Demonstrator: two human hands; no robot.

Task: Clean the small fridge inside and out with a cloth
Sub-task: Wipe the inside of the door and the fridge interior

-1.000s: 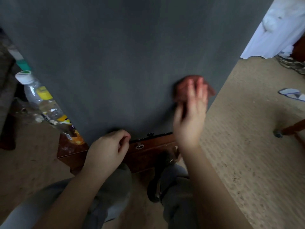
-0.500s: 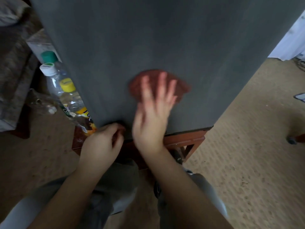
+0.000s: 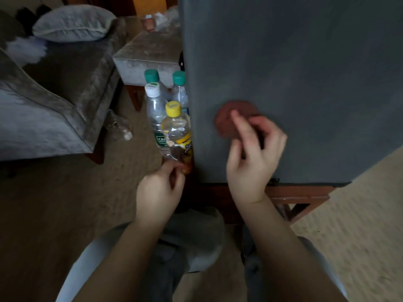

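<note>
Velvet, grey and worn, covers the sofa [image 3: 54, 110] at my nine o'clock. Nearer in, a cluster of plastic bottles [image 3: 156, 110] stands just beside the fridge [image 3: 305, 83], at its left edge. I judge I am on the outside step, wiping the fridge's tall grey side wall. The cloth [image 3: 224, 125] is pressed flat to the metal low on the panel, at about seven o'clock on that wall. Most of the panel lies up toward twelve and across to three o'clock. The next move, I reckon, calls for a firm, even sweep that way without knocking the bottles. The door and the inside I cannot see from here.

My left hand [image 3: 159, 190] hangs at seven o'clock from the cloth, fingers curled in toward the thumb by the foot of the yellow-capped bottle [image 3: 176, 131]. Whether they touch it or pinch anything I cannot tell. My right hand [image 3: 253, 158], at five o'clock from the cloth, has a narrow grip. The forefinger [image 3: 239, 125] lies across the cloth and pushes it on the metal, the thumb sits by its lower rim, and the other fingers are folded in. Below, at six o'clock, the fridge sits on a wooden stand [image 3: 301, 194].
</note>
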